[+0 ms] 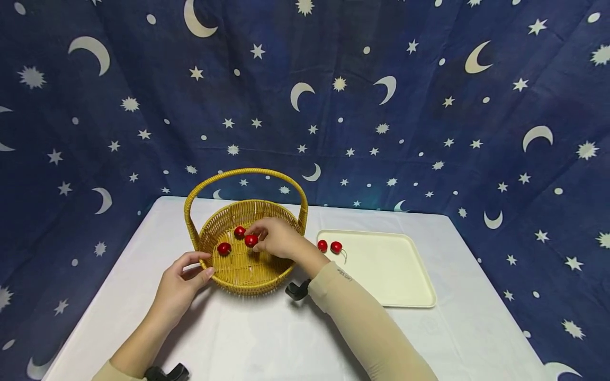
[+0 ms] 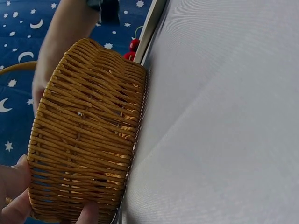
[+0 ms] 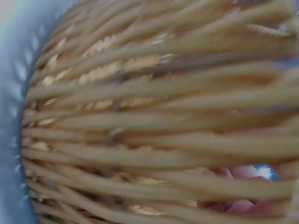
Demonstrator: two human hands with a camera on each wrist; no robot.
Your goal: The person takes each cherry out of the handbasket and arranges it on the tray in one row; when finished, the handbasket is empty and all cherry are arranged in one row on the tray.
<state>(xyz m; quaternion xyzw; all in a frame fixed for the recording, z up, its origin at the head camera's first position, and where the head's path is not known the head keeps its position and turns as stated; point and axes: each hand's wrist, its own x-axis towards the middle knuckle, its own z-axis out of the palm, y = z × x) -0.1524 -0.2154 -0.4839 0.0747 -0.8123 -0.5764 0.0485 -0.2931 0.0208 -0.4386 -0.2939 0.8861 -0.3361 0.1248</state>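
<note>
Left to right in the head view. In the lower left of the frame, a person's left hand (image 1: 183,278), partly curled, grips the rim of a round wicker basket (image 1: 243,272), thumb and fingertips at the edge; the left-wrist view shows its digits against the weave. A black wrist device (image 1: 167,372) sits at the bottom edge below. The basket stands upright on a white-covered table (image 1: 267,338), left of centre, its arched handle (image 1: 244,171) raised. Inside, a red cherry (image 1: 224,248) lies toward the left, and a second cherry (image 1: 240,233) lies just beyond it, up and to the right.

Near the centre, the right hand (image 1: 278,238) reaches in over the right rim, nearly closed, pinching a third cherry (image 1: 251,241) between thumb and fingers; whether that fruit touches the basket floor I cannot tell. The right-wrist view is filled with blurred weave. A beige sleeve (image 1: 371,317) runs toward the lower right. Right of centre, a cream tray (image 1: 381,270) carries two cherries (image 1: 336,247) in its upper left corner. A dark blue star-and-moon backdrop (image 1: 352,32) spans the upper frame.
</note>
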